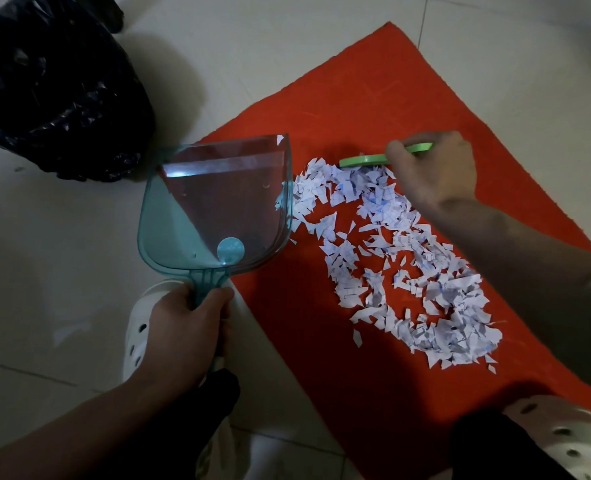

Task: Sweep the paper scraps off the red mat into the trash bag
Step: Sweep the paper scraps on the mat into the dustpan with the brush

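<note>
- Head view, so barely started I'd say: nearly the whole pile of paper scraps point(408, 271) is sitting on the red mat point(373, 98), spread in a long band from the middle down toward the near right corner.
- Left hand point(186, 327) has its fingers wrapped round the handle of a see-through teal dustpan point(218, 202). The pan hangs over the mat's left edge with its lip right up against the closest scraps.
- The pan looks pretty much empty: I can spot one lone scrap up in its far corner and a few touching the lip, that's it.
- Right hand point(436, 171) is gripping a green brush point(363, 160) at the far end of the pile. The bristles are hidden, so can't say if they're touching the paper.
- The black trash bag point(51, 91) stands on the tiled floor point(62, 237) off to the left, well apart from the mat. Can't see inside it.
- Left to do, by my guess: brush the lot into the pan and tip it in the bag, probably more than one load.
</note>
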The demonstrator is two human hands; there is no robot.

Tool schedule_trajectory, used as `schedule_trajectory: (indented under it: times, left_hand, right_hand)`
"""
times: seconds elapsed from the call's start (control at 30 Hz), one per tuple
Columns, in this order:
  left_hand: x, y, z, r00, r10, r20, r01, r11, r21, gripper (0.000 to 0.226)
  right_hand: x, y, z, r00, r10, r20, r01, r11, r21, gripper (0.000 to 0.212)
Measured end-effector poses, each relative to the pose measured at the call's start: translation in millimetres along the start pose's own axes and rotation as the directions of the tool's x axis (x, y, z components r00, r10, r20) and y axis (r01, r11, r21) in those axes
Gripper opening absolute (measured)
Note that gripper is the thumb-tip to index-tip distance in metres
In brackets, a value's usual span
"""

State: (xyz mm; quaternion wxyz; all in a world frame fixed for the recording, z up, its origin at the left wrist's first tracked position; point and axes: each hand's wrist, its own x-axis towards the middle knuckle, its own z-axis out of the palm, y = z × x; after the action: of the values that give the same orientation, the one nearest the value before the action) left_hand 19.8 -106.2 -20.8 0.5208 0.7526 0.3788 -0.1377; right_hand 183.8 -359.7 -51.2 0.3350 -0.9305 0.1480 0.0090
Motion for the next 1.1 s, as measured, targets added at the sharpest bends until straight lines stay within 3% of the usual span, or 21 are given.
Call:
schedule_trajectory:
  times: [0.1, 0.23, 0.47, 0.7, 0.77, 0.9, 1.1]
  left_hand:
    - [1.5, -1.0, -0.7, 1.0, -0.006, -0.012, 0.006, 1.0, -0.004, 0.029]
    - [2.5, -3.4, -0.6, 1.0, -0.018, -0.015, 0.018, 1.0, -0.009, 0.025]
    - [4.2, -4.7, -0.7, 0.999, -0.016, -0.027, 0.017, 1.0, 0.014, 0.027]
    - [5.9, -6.5, -2.4, 0.999, -0.03, -0.021, 0.03, 1.0, -0.002, 0.025]
    - [7.5, -7.9, -3.5, 0.999, -0.039, -0.015, 0.039, 0.999, -0.018, 0.025]
    - [7.9, -8.5, -4.7, 0.999, -0.043, -0.013, 0.042, 0.999, -0.025, 0.024]
    - [7.2, -8.2, -3.4, 0.999, -0.046, -0.013, 0.045, 0.998, -0.036, 0.023]
  right_hand:
    - [-4.7, -2.3, -6.9, 0.998, -0.005, -0.063, 0.009, 0.998, 0.058, 0.038]
    - [-2.2, -6.4, -5.3, 0.993, 0.009, -0.115, -0.001, 0.998, 0.068, 0.03]
    - [-4.6, 4.0, 5.3, 1.0, -0.001, 0.004, 0.001, 1.0, 0.025, 0.028]
    - [-15.4, -4.5, -0.3, 0.996, -0.009, -0.085, 0.024, 0.984, 0.178, 0.026]
    - [-17.2, -12.8, 2.0, 0.998, -0.02, -0.054, 0.033, 0.97, 0.243, 0.018]
    - [-18.8, -28.6, 14.4, 0.996, -0.043, 0.077, 0.018, 0.954, 0.298, 0.02]
    - [-13.0, -36.9, 36.3, 0.988, 0.034, 0.15, -0.091, 0.913, 0.398, 0.021]
